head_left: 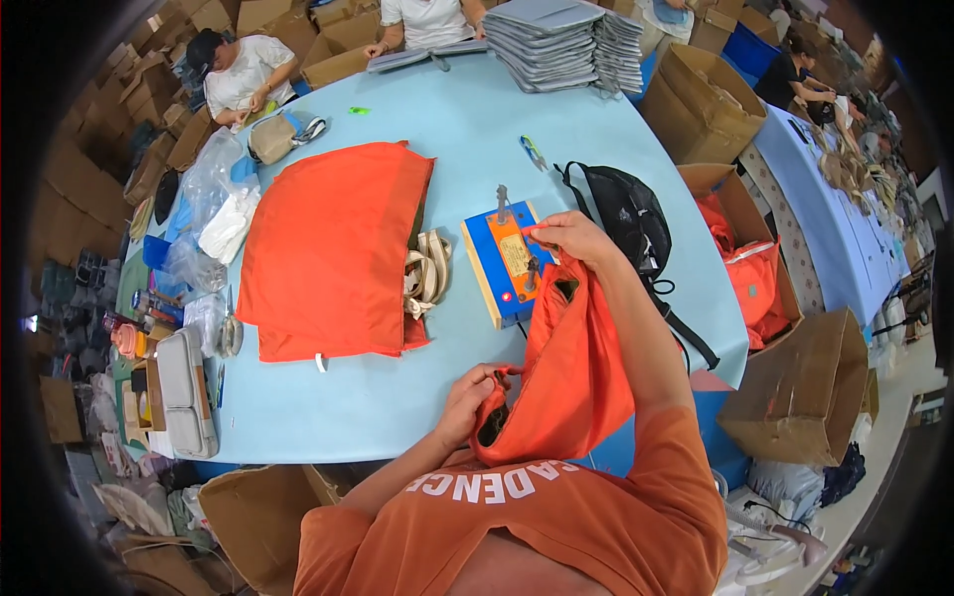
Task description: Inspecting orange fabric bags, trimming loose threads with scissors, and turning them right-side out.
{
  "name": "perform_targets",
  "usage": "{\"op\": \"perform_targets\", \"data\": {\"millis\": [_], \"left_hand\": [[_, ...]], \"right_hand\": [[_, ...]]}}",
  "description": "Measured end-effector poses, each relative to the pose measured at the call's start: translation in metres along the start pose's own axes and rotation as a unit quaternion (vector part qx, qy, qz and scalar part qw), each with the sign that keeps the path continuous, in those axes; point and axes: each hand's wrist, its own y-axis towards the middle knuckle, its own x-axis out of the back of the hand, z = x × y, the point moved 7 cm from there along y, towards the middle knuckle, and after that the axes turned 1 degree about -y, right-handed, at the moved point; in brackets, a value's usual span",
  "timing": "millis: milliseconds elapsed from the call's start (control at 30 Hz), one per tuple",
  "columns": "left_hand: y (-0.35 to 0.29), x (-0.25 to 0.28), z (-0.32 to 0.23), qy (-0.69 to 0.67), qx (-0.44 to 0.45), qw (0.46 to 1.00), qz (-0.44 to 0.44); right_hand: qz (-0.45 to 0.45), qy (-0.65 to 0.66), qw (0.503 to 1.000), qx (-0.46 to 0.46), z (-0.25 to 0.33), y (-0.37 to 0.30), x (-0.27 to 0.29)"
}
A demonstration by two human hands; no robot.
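An orange-red fabric bag (586,372) hangs between my hands at the near edge of the table, its dark lining showing at the opening. My left hand (469,402) is closed on the bag's near rim, with a bit of orange fabric at the fingertips. Farther out, my right hand (576,238) pinches the far end of the same bag, beside a blue box (481,260) with an orange top plate and two upright metal posts. Left of that box lies a stack of flat orange bags (323,253), with cream straps (427,275) poking out at its right side.
A black backpack (626,214) lies right of my right arm, a snipper (533,152) beyond the box. Grey folded pieces (547,45) are piled at the far edge. Cardboard boxes (795,387) stand right of the table. Other people sit at the far side.
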Motion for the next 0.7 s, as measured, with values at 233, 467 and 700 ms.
{"op": "perform_targets", "data": {"millis": [233,467,700], "left_hand": [[-0.001,0.015,0.003,-0.117,-0.018,0.992,-0.038],[-0.007,0.062,-0.030,-0.245,-0.090,0.954,-0.150],[-0.001,0.120,-0.086,-0.280,-0.204,0.923,-0.167]], "right_hand": [[0.003,0.026,0.999,0.031,0.001,-0.015,0.004],[-0.075,0.154,0.982,0.077,0.001,-0.084,0.023],[-0.170,0.281,0.940,0.089,-0.008,-0.151,0.024]]}}
